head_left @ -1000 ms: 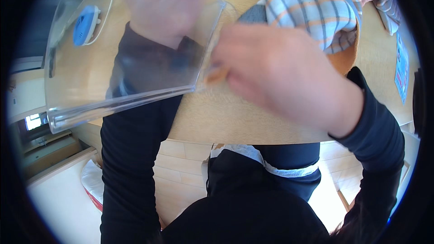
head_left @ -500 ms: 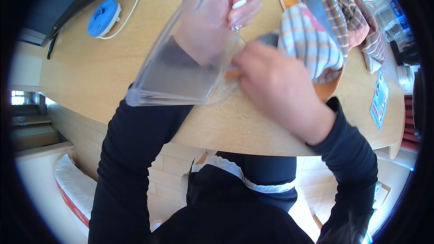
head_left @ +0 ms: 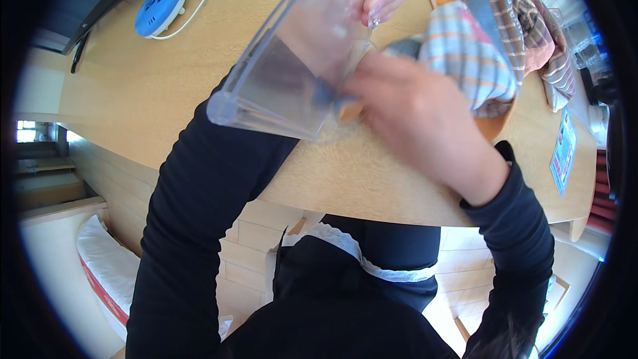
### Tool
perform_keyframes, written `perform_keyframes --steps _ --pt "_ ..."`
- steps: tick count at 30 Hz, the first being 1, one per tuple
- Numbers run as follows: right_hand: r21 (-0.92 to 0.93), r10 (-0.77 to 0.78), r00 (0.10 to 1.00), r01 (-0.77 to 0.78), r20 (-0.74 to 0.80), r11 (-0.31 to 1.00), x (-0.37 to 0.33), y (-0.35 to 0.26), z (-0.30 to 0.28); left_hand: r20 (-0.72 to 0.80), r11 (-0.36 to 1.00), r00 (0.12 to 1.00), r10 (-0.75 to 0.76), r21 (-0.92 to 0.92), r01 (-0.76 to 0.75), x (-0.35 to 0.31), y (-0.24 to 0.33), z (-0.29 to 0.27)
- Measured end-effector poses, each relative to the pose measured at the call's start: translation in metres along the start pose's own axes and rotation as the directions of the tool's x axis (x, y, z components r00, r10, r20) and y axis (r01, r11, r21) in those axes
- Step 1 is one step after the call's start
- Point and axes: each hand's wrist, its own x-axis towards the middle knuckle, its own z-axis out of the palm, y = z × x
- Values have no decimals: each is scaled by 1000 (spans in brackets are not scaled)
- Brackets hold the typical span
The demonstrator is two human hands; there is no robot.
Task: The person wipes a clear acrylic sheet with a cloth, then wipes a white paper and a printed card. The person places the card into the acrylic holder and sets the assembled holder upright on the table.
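clear plastic bin (head_left: 279,86): light, stiff, slick | left hand (head_left: 345,0) fingers curled, gripping rim | right hand (head_left: 412,116) blurred, fingers unclear | hold by walls

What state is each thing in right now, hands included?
Clear plastic container: lifted off the table, tilted, held up.
Left hand: gripping the container at its far end.
Right hand: blurred, at the container's near corner; grip unclear.
Striped cloths: crumpled in a heap on the table.
Blue round device: lying flat, white cable attached.
Wooden table: bearing the cloths and device.
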Motion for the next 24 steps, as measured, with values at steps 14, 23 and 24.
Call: perform_keyframes --steps 14,23,24 --pt "148 293 951 -277 -101 949 7 14 -48 -477 638 504 720 742 -208 -4 32 -12" --pt "-17 302 909 -320 -286 947 0 26 -37 144 -7 610 779 975 -222 -41 14 36" --pt "-26 265 923 -284 -280 959 1 26 -35 183 -58 628 756 975 -214 -46 19 40"
